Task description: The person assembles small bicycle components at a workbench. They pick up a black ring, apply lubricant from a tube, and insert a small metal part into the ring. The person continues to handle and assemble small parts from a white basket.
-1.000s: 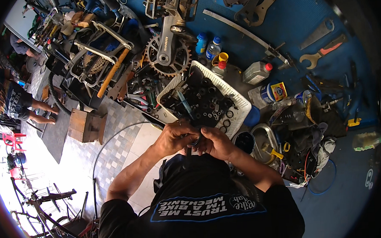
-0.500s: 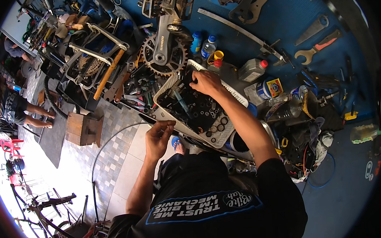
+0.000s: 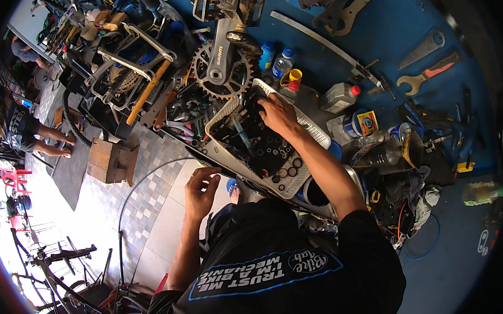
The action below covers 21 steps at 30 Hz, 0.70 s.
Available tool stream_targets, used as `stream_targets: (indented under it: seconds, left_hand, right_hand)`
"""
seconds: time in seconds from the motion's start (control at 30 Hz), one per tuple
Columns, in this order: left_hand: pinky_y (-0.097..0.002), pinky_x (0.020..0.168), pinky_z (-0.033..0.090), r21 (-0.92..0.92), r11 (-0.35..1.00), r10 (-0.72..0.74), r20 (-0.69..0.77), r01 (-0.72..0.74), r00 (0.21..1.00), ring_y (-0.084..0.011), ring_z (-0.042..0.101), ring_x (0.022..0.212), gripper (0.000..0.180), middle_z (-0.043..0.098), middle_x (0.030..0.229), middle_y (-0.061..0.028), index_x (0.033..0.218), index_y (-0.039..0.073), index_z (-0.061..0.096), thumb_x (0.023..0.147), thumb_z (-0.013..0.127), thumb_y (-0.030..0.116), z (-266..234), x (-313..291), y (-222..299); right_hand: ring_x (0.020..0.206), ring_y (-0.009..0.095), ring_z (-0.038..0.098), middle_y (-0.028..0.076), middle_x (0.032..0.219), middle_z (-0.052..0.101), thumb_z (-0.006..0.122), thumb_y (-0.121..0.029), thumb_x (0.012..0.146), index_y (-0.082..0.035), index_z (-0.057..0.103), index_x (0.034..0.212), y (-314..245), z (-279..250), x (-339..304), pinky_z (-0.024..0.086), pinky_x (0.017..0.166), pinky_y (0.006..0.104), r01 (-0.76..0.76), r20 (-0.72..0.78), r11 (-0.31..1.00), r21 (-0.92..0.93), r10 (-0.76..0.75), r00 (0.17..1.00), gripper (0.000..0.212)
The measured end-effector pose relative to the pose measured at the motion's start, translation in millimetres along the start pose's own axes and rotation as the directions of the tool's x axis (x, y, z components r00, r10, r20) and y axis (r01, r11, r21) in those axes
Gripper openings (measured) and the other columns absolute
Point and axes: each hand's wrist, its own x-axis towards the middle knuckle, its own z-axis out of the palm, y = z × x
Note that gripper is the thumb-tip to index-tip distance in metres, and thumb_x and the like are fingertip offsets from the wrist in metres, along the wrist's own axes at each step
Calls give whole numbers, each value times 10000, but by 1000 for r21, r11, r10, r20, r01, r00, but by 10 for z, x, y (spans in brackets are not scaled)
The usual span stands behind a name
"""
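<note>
My right hand (image 3: 279, 117) reaches into the far end of a white plastic basket (image 3: 313, 132), its fingers bent down among dark parts. Its fingertips are partly hidden, so what they grip, if anything, cannot be made out. In the basket lie dark small parts, several rings (image 3: 292, 171) near the close corner, and a greyish tube-like piece (image 3: 242, 133). My left hand (image 3: 200, 195) hovers left of the basket, apart from it, with fingers curled toward the thumb. Anything pinched there is too small to name.
A bicycle crankset (image 3: 217, 73) stands just beyond the basket. Bottles (image 3: 283, 63) and a grey container with a red cap (image 3: 340, 98) sit behind it to the right. Wrenches (image 3: 427, 74) hang on the blue wall. A wooden stool (image 3: 110, 161) and another person (image 3: 16, 121) are at left.
My left hand has drawn slightly back and left, away from the basket. My right hand stays over the basket's far end, its fingers lower among the parts. The view has shifted a little.
</note>
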Motion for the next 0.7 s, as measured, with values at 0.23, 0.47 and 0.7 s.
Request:
stream_targets:
  seconds: [0.23,0.47,0.7]
  left_hand:
    - [-284,651,547,128,982,123,118,-138,985,-166,673,854,209,714,1119,-103,1065,46,758,863,788,6,212,157,183]
    - [-321,674,551,207,950,205,159,-235,966,-219,659,834,170,682,1005,-101,868,7,698,846,849,80,362,275,228]
    - [-315,672,532,126,963,206,218,-237,954,-195,650,808,314,685,941,-117,763,-15,645,862,871,180,368,297,196]
  right_hand:
    - [931,293,716,65,1051,678,700,-208,932,-146,727,1114,-17,-161,-318,583,800,431,22,190,987,159,-53,980,194]
    - [904,285,707,59,1001,653,735,-145,889,-124,728,1097,-10,6,-507,585,775,409,118,138,976,182,-144,980,209]
    - [872,310,730,94,1047,701,690,-134,890,-120,714,1116,24,34,-529,594,746,442,137,72,966,220,-156,985,228]
